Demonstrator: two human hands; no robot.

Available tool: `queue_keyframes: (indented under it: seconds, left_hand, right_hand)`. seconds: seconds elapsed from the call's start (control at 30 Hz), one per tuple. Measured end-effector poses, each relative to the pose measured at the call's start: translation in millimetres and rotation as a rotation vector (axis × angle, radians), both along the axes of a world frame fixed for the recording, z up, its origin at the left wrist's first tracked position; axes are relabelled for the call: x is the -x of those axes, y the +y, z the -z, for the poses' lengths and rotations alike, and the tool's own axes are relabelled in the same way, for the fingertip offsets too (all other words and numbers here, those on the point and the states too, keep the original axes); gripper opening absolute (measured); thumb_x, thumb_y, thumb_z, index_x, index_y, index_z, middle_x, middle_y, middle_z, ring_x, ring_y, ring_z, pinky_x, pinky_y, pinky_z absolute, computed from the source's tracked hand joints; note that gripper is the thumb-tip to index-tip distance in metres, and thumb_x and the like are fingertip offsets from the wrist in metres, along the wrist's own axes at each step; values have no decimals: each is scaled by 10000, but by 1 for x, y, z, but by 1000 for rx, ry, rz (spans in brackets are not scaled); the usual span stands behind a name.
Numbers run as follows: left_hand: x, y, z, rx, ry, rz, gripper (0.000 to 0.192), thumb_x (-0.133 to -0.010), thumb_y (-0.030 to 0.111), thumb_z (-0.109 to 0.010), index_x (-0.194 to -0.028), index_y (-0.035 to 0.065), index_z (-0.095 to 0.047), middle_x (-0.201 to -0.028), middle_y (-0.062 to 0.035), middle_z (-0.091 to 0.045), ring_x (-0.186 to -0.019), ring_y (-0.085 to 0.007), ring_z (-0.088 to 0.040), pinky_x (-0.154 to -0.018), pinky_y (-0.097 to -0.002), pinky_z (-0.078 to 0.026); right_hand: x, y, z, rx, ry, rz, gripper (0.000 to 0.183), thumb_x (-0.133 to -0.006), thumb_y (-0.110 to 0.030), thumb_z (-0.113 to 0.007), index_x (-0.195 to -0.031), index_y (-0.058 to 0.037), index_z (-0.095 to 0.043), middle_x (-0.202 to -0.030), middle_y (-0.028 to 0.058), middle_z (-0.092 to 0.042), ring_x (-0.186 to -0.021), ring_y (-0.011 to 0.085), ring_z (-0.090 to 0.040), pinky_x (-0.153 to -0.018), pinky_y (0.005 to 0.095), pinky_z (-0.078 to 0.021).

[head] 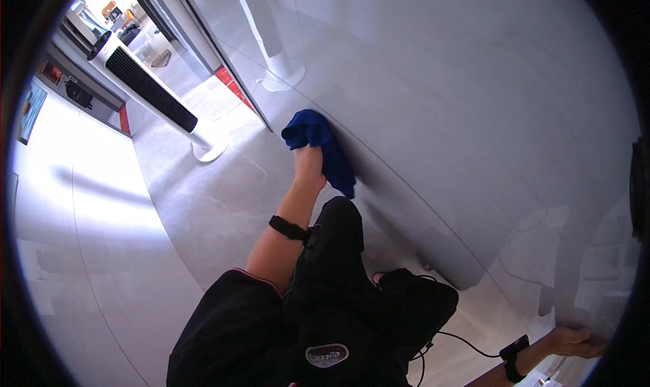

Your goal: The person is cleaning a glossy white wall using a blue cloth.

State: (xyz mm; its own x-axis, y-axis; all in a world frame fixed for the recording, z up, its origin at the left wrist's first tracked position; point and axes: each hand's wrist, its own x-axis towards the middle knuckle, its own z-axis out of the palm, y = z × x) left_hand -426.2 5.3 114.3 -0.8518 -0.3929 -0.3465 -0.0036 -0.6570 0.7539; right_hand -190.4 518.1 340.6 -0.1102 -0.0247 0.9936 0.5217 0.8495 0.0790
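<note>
My left hand [308, 162] is stretched forward with a dark blue cloth [335, 156] in it. The cloth drapes over the fingers, hiding most of them, and its loose end hangs down beside the wrist. Cloth and hand are at the lower part of a glossy grey wall panel [431, 107], low down by the floor. At the far lower right, my right hand [579, 340] is by the same glossy surface, thumb and fingers somewhat apart; I see nothing held in it. Whether its palm touches the wall is unclear.
A white tower fan [152, 90] stands on the grey tiled floor [203, 199] to the left. Beyond it is a doorway with a red threshold strip [234, 88]. A white wall [101, 234] curves along the left. A black cable [469, 344] runs to the right wrist device [515, 347].
</note>
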Motion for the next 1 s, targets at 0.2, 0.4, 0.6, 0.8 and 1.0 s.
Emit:
queue_keyframes:
  seconds: [0.2, 0.4, 0.6, 0.8, 1.0]
  left_hand:
    - [-6, -2, 12, 98, 41, 105, 313, -880, 435, -661, -1017, 175, -554, -797, -22, -544, -736, -182, -576, -635, -356, -508]
    - [3, -8, -17, 26, -6, 25, 311, -895, 415, -645, -1013, 143, -551, -811, -43, -562, -744, -219, -605, -638, -400, -532]
    - [-4, -17, 15, 40, 65, 188, 281, -907, 371, -637, -1048, 145, -546, -847, -32, -573, -752, -204, -603, -643, -388, -535]
    - [1, -10, -22, 78, 92, 59, 234, -910, 332, -637, -1018, 143, -549, -850, -16, -568, -793, -176, -589, -698, -337, -518]
    - [-5, -12, 25, 85, 107, 161, 215, -914, 317, -632, -1001, 141, -544, -784, -32, -567, -683, -184, -586, -587, -336, -507]
  right_hand:
    - [-1, 11, 16, 109, 79, 13, 867, -876, -724, -214, -1413, -53, -326, -1397, 255, -351, -1305, 429, -360, -990, 569, -407]
    - [-11, 22, 8, -19, -16, 90, 824, -896, -674, -232, -1410, -34, -296, -1358, 243, -382, -1258, 398, -417, -917, 546, -463]
    - [-9, 23, 14, -28, -10, 45, 791, -884, -709, -223, -1435, -147, -300, -1450, 208, -312, -1311, 389, -366, -982, 558, -434]
    - [-8, 16, 14, 78, 79, 82, 851, -840, -764, -247, -1420, -145, -322, -1412, 188, -363, -1262, 371, -421, -953, 552, -452]
    - [-2, 1, 7, 4, -2, 53, 847, -887, -701, -219, -1439, -61, -269, -1400, 235, -337, -1275, 396, -394, -936, 545, -447]
